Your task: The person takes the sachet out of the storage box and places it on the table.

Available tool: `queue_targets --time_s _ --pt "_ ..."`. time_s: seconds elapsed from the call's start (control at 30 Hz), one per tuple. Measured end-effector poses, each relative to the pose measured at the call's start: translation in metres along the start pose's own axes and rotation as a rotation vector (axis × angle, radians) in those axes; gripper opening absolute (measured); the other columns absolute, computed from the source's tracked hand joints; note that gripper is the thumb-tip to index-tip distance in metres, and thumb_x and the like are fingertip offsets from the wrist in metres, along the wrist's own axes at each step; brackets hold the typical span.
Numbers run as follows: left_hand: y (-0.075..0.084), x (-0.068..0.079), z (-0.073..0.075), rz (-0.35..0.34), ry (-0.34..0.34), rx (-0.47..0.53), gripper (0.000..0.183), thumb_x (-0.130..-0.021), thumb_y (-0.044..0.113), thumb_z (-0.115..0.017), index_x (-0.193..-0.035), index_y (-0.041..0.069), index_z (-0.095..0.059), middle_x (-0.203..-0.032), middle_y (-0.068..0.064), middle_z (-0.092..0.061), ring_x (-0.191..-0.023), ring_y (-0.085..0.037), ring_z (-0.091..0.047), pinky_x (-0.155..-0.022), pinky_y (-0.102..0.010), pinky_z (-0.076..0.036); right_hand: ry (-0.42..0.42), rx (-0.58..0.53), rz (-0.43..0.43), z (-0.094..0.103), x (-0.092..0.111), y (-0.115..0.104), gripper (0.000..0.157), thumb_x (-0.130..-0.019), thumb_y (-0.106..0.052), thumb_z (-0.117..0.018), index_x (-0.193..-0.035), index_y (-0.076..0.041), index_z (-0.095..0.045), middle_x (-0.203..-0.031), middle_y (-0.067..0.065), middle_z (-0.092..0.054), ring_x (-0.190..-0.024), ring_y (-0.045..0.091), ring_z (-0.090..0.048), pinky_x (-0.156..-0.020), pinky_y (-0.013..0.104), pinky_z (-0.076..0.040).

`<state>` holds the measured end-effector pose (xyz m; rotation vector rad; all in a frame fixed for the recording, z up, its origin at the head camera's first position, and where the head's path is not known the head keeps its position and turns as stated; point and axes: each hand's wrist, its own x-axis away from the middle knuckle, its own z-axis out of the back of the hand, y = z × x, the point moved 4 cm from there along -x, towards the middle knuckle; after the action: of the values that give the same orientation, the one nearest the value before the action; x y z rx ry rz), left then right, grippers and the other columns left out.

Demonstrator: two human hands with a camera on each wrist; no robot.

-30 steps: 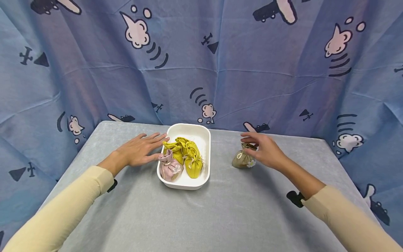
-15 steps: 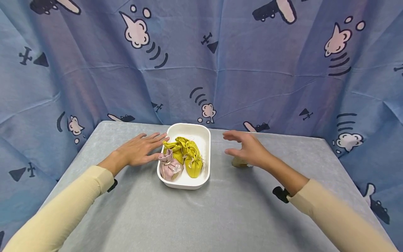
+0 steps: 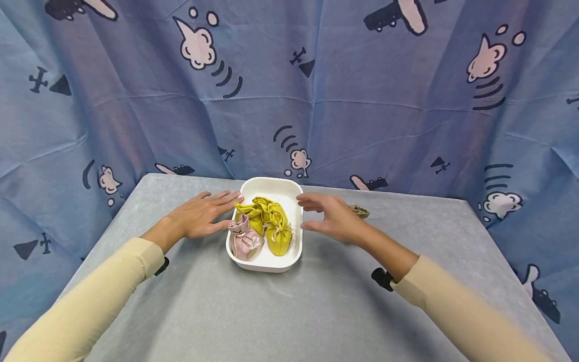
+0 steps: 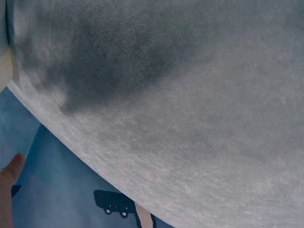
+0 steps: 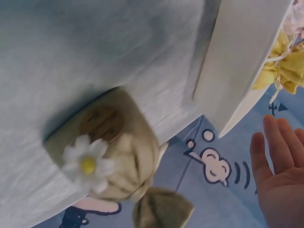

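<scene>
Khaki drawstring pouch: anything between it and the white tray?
Yes, the right hand: in the head view it covers the gap from the khaki drawstring pouch to the white tray. The right wrist view shows nothing on the grey tabletop between them.

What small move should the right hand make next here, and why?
Probably reach into the white tray and pinch the nearest yellow drawstring pouch: the right hand is empty beside the tray's right rim, and that pouch lies just inside.

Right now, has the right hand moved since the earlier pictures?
Yes: in the head view, the right hand has moved left, toward the unmoved tray.
</scene>
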<state>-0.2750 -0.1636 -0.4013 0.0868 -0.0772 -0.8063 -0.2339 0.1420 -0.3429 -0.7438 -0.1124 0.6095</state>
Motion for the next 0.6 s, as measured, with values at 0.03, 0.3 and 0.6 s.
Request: queue_targets --time_s 0.03,0.3,0.6 --pt "0.000 0.000 0.000 0.000 0.000 0.001 0.068 -0.103 0.056 -0.040 -0.159 0.020 -0.028 -0.164 -0.002 -0.023 -0.149 -0.030 -0.023 -0.112 -0.065 -0.024 -0.010 -0.007 -0.009 -0.003 -0.002 -0.001 0.061 -0.083 -0.008 -0.081 -0.137 0.003 -0.054 -0.130 0.020 -0.063 -0.119 0.032 -0.063 -0.102 0.043 -0.048" --pt "0.000 0.000 0.001 0.000 -0.008 0.008 0.068 -0.103 0.056 -0.040 -0.159 0.021 -0.027 -0.164 -0.002 -0.022 -0.150 -0.029 -0.023 -0.113 -0.064 -0.024 -0.066 -0.034 -0.027 -0.021 -0.012 -0.003 0.065 -0.082 -0.007 -0.082 -0.139 0.003 -0.052 -0.134 0.022 -0.060 -0.121 0.033 -0.061 -0.103 0.044 -0.047" --pt "-0.001 -0.001 -0.002 0.006 -0.019 0.000 0.068 -0.103 0.058 -0.037 -0.160 0.021 -0.026 -0.165 -0.001 -0.022 -0.150 -0.029 -0.022 -0.113 -0.064 -0.024 -0.107 -0.029 -0.037 -0.037 -0.021 -0.006 0.066 -0.082 -0.008 -0.081 -0.141 0.001 -0.051 -0.136 0.017 -0.060 -0.123 0.030 -0.060 -0.106 0.041 -0.044"
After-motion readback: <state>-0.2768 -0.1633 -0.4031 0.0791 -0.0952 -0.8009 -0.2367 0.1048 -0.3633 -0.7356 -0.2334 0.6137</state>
